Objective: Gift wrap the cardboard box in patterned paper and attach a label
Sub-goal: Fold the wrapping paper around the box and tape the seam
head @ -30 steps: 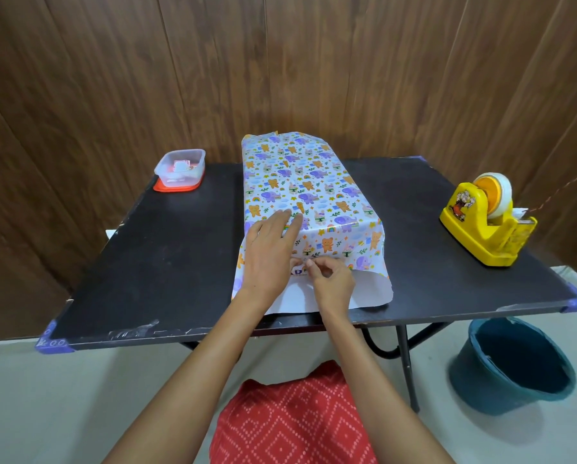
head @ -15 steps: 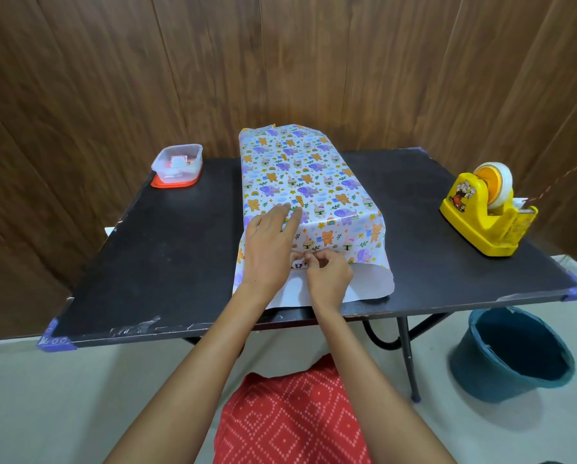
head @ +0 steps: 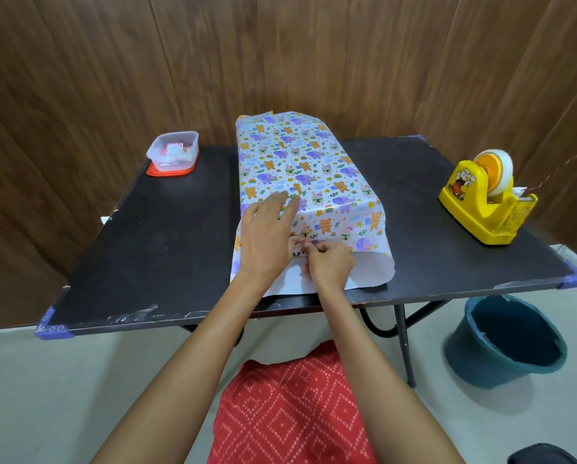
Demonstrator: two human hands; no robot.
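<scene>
At the far left of the black surface (head: 166, 256) stands a clear plastic container (head: 173, 150) on a red lid. In the middle lies the box, hidden under patterned paper (head: 300, 162). Your left hand (head: 267, 236) rests there, its grip spread flat. Your right hand (head: 330, 262) has its grip pinching the paper's near edge. A yellow tape dispenser (head: 481, 209) stands at the right.

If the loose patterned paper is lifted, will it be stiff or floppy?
Probably floppy: the patterned paper bulges in a loose curve at its near right corner. It seems to take creases, given the sharp top edge. Likely light; the left hand pins it.
</scene>
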